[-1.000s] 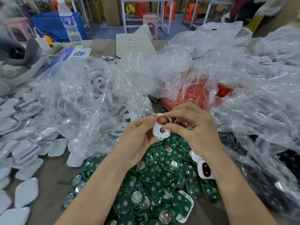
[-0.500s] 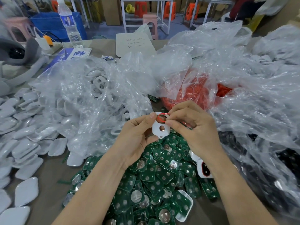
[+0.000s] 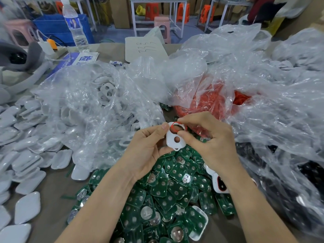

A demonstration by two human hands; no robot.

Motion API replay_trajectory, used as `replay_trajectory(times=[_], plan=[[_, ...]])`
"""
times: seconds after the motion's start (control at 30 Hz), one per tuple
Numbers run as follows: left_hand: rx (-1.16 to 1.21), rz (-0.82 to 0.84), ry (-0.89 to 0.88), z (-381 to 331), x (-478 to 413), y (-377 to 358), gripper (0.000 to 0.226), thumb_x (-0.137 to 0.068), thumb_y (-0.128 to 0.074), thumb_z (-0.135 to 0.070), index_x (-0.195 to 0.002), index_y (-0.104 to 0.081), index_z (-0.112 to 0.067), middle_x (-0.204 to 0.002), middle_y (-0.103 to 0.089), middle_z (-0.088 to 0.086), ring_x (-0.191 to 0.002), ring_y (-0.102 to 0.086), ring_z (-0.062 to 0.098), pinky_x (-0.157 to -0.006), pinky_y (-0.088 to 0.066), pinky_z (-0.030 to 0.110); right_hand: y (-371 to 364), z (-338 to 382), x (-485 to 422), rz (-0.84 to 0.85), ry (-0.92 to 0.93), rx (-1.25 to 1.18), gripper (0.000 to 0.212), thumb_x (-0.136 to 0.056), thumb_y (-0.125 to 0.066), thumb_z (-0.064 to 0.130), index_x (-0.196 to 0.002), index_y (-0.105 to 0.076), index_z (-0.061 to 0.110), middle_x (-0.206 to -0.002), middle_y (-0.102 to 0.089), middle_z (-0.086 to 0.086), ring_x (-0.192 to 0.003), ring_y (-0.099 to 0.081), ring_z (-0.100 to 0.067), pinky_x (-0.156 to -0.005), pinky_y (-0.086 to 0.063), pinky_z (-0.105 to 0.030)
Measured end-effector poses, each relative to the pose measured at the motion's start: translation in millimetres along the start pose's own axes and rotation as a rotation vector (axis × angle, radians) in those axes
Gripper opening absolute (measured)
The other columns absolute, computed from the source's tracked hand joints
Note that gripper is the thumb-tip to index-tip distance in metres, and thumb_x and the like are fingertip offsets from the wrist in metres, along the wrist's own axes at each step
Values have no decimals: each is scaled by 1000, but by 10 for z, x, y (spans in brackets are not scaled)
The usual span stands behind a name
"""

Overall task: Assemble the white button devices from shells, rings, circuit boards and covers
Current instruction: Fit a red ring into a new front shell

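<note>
Head view: a brown surface (image 3: 52, 199) is crowded with clear bags (image 3: 98, 106), white covers (image 3: 26, 155) along its left edge, and green circuit boards (image 3: 168, 195) in front. A pink stool (image 3: 162, 21) stands beyond the far edge. Above the boards, the left hand (image 3: 147, 151) grips a white shell (image 3: 172, 143) while the right hand (image 3: 210, 142) pinches a red ring (image 3: 177, 126) at the shell's upper hole. Bare surface shows front left.

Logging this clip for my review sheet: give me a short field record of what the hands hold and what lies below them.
Left hand: holds white shell
Right hand: pinches red ring at the shell's larger hole
Ring seated: cannot tell
Below hands: pile of green circuit boards
Behind hands: clear bag of red rings
</note>
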State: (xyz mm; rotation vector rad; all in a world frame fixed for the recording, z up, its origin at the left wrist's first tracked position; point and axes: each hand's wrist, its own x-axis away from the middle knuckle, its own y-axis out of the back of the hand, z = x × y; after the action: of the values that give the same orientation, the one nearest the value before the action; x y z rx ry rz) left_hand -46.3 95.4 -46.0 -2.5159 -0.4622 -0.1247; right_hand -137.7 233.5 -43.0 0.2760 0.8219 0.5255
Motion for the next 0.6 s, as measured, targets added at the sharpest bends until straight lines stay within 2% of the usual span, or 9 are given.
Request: replay_trajectory(times=[0.13, 0.37, 0.6], plan=[[21, 3, 6, -20, 5, 10, 24, -76, -61, -23, -80, -79, -9, -84, -75, 10, -68, -72, 13, -55, -58, 19, 8, 6, -3, -4, 79, 24, 17, -78, -76, 6, -95, -75, 9, -96, -70, -1, -93, -65, -11, -82, -52, -24], [25, 5, -3, -31, 6, 13, 25, -77, -60, -21, -84, -77, -4, -84, -74, 14, -70, -72, 17, -59, -60, 23, -18, -6, 1, 9, 113, 47, 15, -77, -78, 7, -92, -76, 9, -96, -71, 1, -94, -66, -14, -86, -53, -27], [-32, -8, -1, -23, 7, 9, 26, -77, -60, -23, -80, -79, -6, -86, -75, 14, -72, -72, 17, -61, -60, 23, -27, -22, 10, 22, 53, 9, 13, -79, -75, 11, -92, -75, 12, -97, -70, 5, -95, -64, -4, -86, -49, -17]])
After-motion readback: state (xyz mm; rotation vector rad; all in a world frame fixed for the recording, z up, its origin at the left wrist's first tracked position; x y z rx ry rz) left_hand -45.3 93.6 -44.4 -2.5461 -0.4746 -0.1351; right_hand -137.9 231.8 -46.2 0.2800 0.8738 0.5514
